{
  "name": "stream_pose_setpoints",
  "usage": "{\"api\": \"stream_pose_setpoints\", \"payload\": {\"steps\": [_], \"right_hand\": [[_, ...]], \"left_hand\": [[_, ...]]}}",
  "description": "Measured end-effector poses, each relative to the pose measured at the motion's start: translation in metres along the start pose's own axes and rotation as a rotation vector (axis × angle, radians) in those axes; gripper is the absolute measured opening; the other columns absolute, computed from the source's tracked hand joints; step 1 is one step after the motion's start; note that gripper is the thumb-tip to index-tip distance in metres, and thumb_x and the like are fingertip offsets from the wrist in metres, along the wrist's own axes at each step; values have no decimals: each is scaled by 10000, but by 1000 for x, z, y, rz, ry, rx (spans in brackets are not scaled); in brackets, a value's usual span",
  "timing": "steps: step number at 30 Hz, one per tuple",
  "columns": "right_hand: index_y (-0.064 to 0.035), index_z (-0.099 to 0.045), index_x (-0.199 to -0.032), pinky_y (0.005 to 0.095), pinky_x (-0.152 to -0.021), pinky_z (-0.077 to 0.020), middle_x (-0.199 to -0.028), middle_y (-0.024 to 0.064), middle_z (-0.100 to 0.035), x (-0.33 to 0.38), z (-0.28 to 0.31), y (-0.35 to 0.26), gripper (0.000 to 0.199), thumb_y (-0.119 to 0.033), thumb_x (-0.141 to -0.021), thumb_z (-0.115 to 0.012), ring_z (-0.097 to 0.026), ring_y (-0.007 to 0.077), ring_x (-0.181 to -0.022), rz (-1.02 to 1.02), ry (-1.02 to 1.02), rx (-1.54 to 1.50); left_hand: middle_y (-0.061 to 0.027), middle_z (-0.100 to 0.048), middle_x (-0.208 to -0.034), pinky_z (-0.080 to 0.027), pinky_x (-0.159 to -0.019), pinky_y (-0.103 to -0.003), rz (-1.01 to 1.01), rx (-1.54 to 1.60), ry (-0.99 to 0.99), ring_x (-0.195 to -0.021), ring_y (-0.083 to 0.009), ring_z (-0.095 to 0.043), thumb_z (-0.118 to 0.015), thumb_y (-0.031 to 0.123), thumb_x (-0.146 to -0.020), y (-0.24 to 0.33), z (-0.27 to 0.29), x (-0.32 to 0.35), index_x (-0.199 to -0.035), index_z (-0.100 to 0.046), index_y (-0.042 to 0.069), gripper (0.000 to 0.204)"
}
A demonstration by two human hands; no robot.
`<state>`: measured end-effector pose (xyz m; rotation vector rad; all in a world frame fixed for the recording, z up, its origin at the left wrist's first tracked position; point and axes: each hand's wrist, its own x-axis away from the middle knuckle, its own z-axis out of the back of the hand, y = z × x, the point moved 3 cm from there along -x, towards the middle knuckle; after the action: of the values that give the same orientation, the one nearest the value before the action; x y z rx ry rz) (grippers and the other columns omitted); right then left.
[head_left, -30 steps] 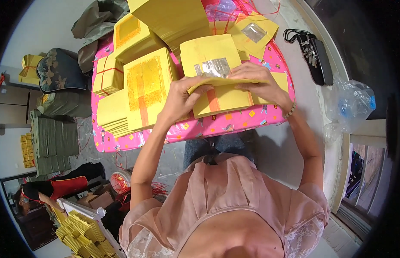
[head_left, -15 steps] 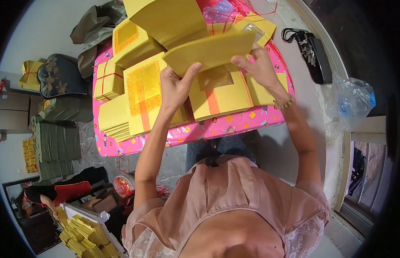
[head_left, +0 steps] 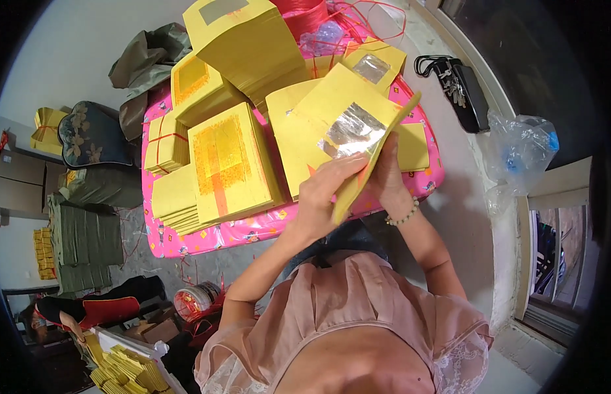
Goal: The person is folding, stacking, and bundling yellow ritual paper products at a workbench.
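A stack of yellow paper sheets [head_left: 332, 108] with a silver foil patch on its face is tilted up between my hands. The fingers of my left hand [head_left: 328, 197] lie closed over its near end. On the other side, my right hand [head_left: 389, 174] grips the stack's right edge, its fingers partly hidden. Behind the tilted sheets, another yellow stack [head_left: 279, 105] shows in part. Left of my hands, a thick yellow stack [head_left: 259, 174] with an orange printed square lies on the pink patterned table cover [head_left: 266, 222].
More yellow stacks [head_left: 253, 62] fill the back. A red-tied bundle [head_left: 168, 141] sits at left. Red string [head_left: 378, 20] and clear plastic [head_left: 325, 38] lie at the far edge. Keys on a black pouch [head_left: 469, 98] and a clear bag [head_left: 525, 151] are right. Another person [head_left: 108, 299] works lower left.
The held stack has come nearer me and turned from roughly level to steeply slanted, showing its foil patch. My left hand has moved right and nearer, close to my right hand, which also came nearer.
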<state>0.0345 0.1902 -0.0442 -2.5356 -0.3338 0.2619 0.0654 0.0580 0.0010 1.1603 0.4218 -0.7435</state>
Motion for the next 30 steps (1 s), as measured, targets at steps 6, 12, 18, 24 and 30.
{"api": "stream_pose_setpoints", "payload": {"steps": [6,12,18,24,30], "right_hand": [[-92,-449,-1331,446,-1025,-423,-1301,103,-526,10,25,1,799,-662,-786,-577,-506,238,-1207,70,-49,0],[-92,-404,-1354,414,-1018,-434,-1328,105,-496,22,26,3,783,-690,-852,-449,-510,235,-1200,-6,-160,-65],[-92,-396,-1355,390,-1003,-445,-1310,101,-504,47,15,3,774,-696,-872,-413,-522,219,-1181,14,-165,-92],[-94,-404,-1349,381,-994,-449,-1291,97,-513,58,9,0,762,-692,-877,-410,-529,210,-1167,31,-66,-36],[-96,-412,-1343,372,-986,-453,-1273,92,-523,45,4,-2,751,-689,-882,-407,-536,201,-1153,47,45,13]], "left_hand": [[-184,-507,-1335,-380,-1036,-422,88,179,-481,-1239,-361,-482,-773,157,-697,32,16,-13,-1427,-369,51,840],[-158,-523,-1326,-382,-1035,-383,224,289,-370,-1279,-358,-446,-693,53,-745,11,54,-38,-1395,-418,62,706],[-162,-360,-1465,-149,-1128,-529,-21,-436,-427,-1390,-333,-274,-481,334,-930,24,8,-41,-1406,-391,46,564],[-141,-258,-1525,-60,-1140,-518,-81,-534,-538,-1426,-310,-197,-367,390,-964,0,-27,-23,-1464,-278,52,610],[-161,-289,-1502,-93,-1131,-524,-117,-485,-345,-1417,-335,-211,-522,285,-911,-9,-28,-23,-1439,-346,81,593]]}}
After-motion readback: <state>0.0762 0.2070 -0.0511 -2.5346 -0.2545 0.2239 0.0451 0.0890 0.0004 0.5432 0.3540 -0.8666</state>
